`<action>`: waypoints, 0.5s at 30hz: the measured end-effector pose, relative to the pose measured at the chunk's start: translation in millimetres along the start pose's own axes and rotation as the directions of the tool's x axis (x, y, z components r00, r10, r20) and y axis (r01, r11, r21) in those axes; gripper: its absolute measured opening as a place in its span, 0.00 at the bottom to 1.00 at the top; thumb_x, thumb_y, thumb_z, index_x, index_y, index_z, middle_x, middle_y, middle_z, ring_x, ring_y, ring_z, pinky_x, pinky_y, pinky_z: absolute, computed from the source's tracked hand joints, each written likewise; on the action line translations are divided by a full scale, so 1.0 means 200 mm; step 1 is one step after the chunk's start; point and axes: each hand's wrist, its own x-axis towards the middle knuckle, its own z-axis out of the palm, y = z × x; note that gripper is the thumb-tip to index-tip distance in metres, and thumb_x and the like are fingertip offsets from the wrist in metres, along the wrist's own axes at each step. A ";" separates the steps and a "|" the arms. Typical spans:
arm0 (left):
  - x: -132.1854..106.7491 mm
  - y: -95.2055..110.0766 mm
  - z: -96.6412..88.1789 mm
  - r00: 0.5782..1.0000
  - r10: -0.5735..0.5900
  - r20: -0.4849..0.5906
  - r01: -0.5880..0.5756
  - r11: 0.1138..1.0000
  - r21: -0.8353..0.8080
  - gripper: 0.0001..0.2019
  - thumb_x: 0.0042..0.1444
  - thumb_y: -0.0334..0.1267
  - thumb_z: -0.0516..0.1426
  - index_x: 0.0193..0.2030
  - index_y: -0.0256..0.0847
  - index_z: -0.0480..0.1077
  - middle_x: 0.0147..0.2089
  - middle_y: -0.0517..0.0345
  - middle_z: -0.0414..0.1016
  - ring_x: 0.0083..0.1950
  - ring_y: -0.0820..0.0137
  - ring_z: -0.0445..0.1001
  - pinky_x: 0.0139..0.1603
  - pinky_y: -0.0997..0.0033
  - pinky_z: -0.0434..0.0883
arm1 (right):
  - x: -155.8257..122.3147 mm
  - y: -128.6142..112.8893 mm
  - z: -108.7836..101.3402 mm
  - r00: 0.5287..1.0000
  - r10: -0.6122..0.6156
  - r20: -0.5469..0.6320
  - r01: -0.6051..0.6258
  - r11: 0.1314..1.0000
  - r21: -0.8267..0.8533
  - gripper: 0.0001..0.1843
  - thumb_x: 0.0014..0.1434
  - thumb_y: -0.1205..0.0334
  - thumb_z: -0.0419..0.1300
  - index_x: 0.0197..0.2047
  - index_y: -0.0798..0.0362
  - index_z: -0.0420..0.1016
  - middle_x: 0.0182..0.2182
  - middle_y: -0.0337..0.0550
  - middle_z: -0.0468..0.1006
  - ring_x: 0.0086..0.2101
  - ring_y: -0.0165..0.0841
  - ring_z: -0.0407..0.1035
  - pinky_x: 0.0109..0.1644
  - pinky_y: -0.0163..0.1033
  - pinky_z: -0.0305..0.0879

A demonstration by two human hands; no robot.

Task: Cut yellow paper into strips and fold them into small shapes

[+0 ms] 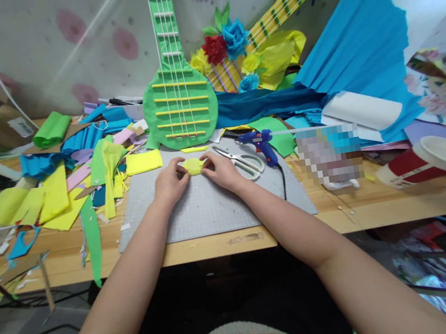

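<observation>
Between my two hands, low over the grey cutting mat (208, 209), is a small piece of yellow crepe paper (193, 166). My left hand (171, 182) pinches its left end and my right hand (220, 171) pinches its right end. Just beyond the fingers lies a thin yellow strip (195, 149). Scissors (243, 162) with pale handles rest to the right of my right hand, with a blue glue gun (260, 144) beside them. A folded yellow paper (144, 162) lies left of my left hand. Behind stands a green paper-covered instrument (180, 106) with white strings and yellow bars.
Crepe paper scraps (56, 199) in yellow, green and blue cover the left side. A yellow instrument with paper flowers (224, 42) leans at the back. Blue crepe paper (358, 55) spreads at right. A paper cup (425, 160) lies on its side near the right edge.
</observation>
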 end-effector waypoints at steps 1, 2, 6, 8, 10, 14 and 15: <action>0.00 0.00 0.00 1.000 -0.009 0.000 0.009 1.000 -0.018 0.20 0.50 0.34 0.54 0.51 0.44 0.63 0.37 0.60 0.77 0.38 0.68 0.74 0.41 0.69 0.68 | 0.00 0.00 0.01 1.000 -0.003 -0.015 0.003 1.000 0.002 0.15 0.52 0.68 0.56 0.45 0.49 0.66 0.33 0.37 0.77 0.37 0.32 0.69 0.43 0.39 0.63; 0.00 0.01 0.01 1.000 -0.014 0.002 0.014 0.999 -0.036 0.20 0.50 0.34 0.54 0.52 0.44 0.62 0.37 0.60 0.77 0.39 0.68 0.74 0.41 0.69 0.68 | 0.01 0.01 0.01 0.999 -0.009 -0.031 0.009 1.000 -0.006 0.14 0.52 0.68 0.56 0.44 0.50 0.67 0.33 0.38 0.77 0.38 0.33 0.68 0.44 0.39 0.62; 0.01 0.01 0.02 1.000 -0.018 -0.010 0.018 0.999 -0.050 0.21 0.50 0.34 0.54 0.53 0.43 0.60 0.36 0.59 0.75 0.40 0.67 0.73 0.44 0.67 0.68 | 0.02 0.01 0.03 0.998 -0.010 -0.064 0.008 0.999 -0.045 0.13 0.53 0.67 0.57 0.43 0.50 0.67 0.32 0.40 0.77 0.42 0.36 0.66 0.46 0.42 0.61; 0.01 0.01 0.03 0.999 -0.008 -0.031 0.007 1.000 -0.027 0.21 0.50 0.34 0.55 0.52 0.42 0.61 0.35 0.58 0.76 0.43 0.65 0.72 0.47 0.65 0.67 | 0.03 0.00 0.03 0.998 0.011 -0.060 -0.014 0.999 -0.045 0.14 0.53 0.67 0.57 0.44 0.50 0.67 0.32 0.40 0.77 0.42 0.36 0.65 0.46 0.42 0.60; 0.01 0.00 0.03 0.999 -0.005 -0.047 0.005 1.000 -0.012 0.20 0.50 0.34 0.55 0.51 0.41 0.61 0.34 0.57 0.76 0.45 0.64 0.71 0.49 0.63 0.66 | 0.03 -0.01 0.03 0.997 0.035 -0.062 -0.038 0.998 -0.048 0.15 0.53 0.66 0.58 0.46 0.51 0.65 0.32 0.40 0.76 0.42 0.36 0.65 0.47 0.42 0.60; 0.02 0.00 0.05 0.997 -0.042 -0.069 0.040 0.999 -0.023 0.23 0.49 0.35 0.56 0.53 0.40 0.59 0.34 0.56 0.75 0.45 0.63 0.70 0.48 0.62 0.66 | 0.02 -0.02 0.03 0.996 0.058 -0.072 -0.062 0.997 -0.051 0.16 0.52 0.67 0.58 0.46 0.52 0.64 0.32 0.40 0.76 0.42 0.36 0.64 0.48 0.42 0.59; 0.02 0.01 0.05 0.996 -0.053 -0.071 0.051 0.998 -0.031 0.24 0.48 0.35 0.56 0.53 0.40 0.58 0.34 0.57 0.75 0.44 0.63 0.71 0.47 0.62 0.66 | 0.02 -0.02 0.03 0.995 0.064 -0.072 -0.067 0.996 -0.051 0.16 0.52 0.67 0.58 0.46 0.52 0.64 0.32 0.40 0.76 0.42 0.37 0.64 0.48 0.43 0.59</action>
